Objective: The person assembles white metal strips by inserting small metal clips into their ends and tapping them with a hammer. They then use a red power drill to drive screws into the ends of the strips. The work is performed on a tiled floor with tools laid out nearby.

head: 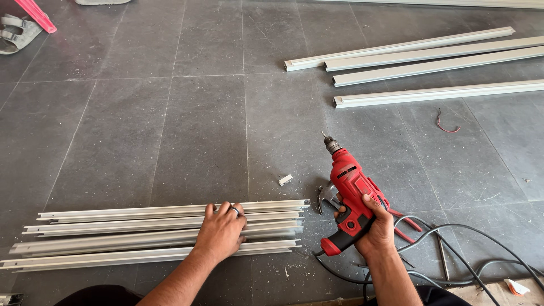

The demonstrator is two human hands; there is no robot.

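My right hand (374, 229) grips the handle of a red corded power drill (348, 190), its bit pointing away from me just above the floor. My left hand (221, 232), with a ring on one finger, rests palm down on a stack of several grey aluminium channel strips (113, 235) lying side by side on the dark tiled floor. The drill is to the right of the strips' cut ends, apart from them.
A claw hammer head (325, 195) lies behind the drill. Black cables (453, 249) loop at the lower right. A small white offcut (285, 179) and several white channels (430, 59) lie further off. A red wire scrap (445, 126), a sandal (17, 34) and a pink bar (37, 14) are around.
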